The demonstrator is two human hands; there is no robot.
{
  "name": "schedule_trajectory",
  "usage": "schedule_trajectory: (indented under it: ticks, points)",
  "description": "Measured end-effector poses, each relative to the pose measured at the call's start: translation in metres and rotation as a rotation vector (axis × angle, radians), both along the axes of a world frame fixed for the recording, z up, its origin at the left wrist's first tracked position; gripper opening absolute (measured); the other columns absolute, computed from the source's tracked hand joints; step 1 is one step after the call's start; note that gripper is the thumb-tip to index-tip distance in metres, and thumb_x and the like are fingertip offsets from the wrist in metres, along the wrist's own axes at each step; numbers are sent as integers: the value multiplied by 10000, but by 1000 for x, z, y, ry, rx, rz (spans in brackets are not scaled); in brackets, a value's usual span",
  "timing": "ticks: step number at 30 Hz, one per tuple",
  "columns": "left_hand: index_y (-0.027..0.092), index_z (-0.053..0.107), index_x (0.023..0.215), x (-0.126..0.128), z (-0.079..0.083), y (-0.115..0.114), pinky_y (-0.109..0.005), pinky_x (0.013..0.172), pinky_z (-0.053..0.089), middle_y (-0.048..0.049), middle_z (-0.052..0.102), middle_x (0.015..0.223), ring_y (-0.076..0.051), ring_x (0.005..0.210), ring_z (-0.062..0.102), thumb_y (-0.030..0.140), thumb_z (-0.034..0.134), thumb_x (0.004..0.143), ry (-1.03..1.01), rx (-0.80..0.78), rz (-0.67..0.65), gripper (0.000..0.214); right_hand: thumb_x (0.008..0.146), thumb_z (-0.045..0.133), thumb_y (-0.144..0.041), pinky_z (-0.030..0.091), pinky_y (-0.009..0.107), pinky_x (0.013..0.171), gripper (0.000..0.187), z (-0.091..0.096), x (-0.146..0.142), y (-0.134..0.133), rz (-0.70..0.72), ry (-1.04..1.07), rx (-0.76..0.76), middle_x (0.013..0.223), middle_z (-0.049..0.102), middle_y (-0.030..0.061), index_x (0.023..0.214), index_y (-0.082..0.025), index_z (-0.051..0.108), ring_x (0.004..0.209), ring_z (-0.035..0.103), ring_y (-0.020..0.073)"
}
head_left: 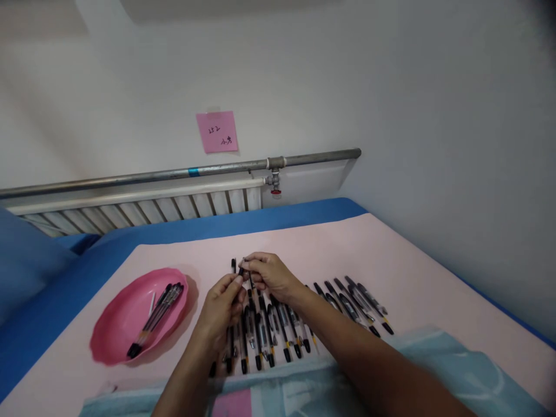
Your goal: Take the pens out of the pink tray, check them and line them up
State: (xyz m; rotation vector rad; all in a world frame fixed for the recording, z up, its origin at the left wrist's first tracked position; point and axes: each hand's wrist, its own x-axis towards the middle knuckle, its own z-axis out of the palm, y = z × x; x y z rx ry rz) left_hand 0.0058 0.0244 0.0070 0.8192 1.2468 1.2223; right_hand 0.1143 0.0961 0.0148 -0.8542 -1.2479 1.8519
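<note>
My left hand and my right hand meet over the pink sheet, both closed in a pinch. Between the fingertips is a dark pen part, largely covered by the fingers; which end of the pen it is I cannot tell. Beneath and to the right of my hands lie several black-and-clear pens in a rough row, with clear barrels and yellow bands. More pens continue the row past my right forearm. On the left, a pink plate holds a bunch of pens and a thin white stick.
The pink sheet covers a blue surface. Behind it run a white radiator and a metal pipe with a red-handled valve. A pink note is on the wall. Light-blue cloth lies along the near edge.
</note>
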Motion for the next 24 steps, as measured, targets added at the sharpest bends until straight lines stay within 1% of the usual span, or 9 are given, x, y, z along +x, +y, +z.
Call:
schedule_trajectory:
  ticks: [3,7,9,12,14,17,19,21,24]
  points:
    - [199,463,771,-1,1,0,-141,330,65,88,387,535,-5,336,173,415,560,723,-41,3,-3,242,632,628,-299,197,146,330,216,1,0,-2,17,5,-9,514,492,-54,762,-149,543,373,337,22]
    - [191,462,767,0,1,-1,-137,327,75,86,385,526,-1,332,182,405,555,730,-21,12,-10,236,619,643,-279,200,146,331,188,0,-1,-2,-58,-17,12,456,449,-67,671,-149,518,376,333,26]
    - [190,461,765,0,1,-1,-136,326,76,85,383,527,-1,332,189,404,562,724,-27,9,-11,241,622,633,-259,196,145,336,164,0,-1,-1,-23,18,-19,432,411,-72,680,-141,536,390,348,33]
    - [190,461,767,0,2,-1,-136,325,70,86,383,530,3,328,181,412,560,725,-15,5,-1,246,626,640,-287,185,148,333,203,1,-1,-2,24,20,-44,482,444,-65,741,-145,550,398,356,32]
    - [191,462,769,0,2,-1,-137,323,71,86,382,527,3,324,177,413,553,731,1,4,-1,243,625,649,-307,186,153,330,208,1,-1,-3,-1,-34,-23,496,457,-68,705,-154,532,379,333,23]
    - [192,462,768,-1,1,-1,-137,321,82,86,382,519,0,323,183,410,549,734,16,-4,-13,238,631,637,-275,183,159,332,174,1,-1,-3,-21,-71,-2,447,411,-81,631,-151,515,360,292,17]
    - [194,463,772,-2,1,-1,-137,320,79,87,384,521,0,323,179,415,550,732,14,-13,-14,242,642,620,-256,171,158,334,136,1,-1,-3,26,-29,-27,453,412,-75,664,-143,546,371,298,20]
    - [194,463,772,-2,1,-1,-136,320,78,88,385,526,2,324,175,424,549,731,7,-13,-9,249,653,613,-276,163,156,332,159,1,-1,-3,68,-2,-55,491,445,-62,727,-142,568,381,314,23]
    - [190,464,761,-2,0,-1,-132,320,88,88,383,525,4,325,182,422,553,730,17,-1,-12,250,656,623,-317,171,151,328,189,1,-1,-3,22,-51,-34,514,472,-59,702,-153,542,370,305,16]
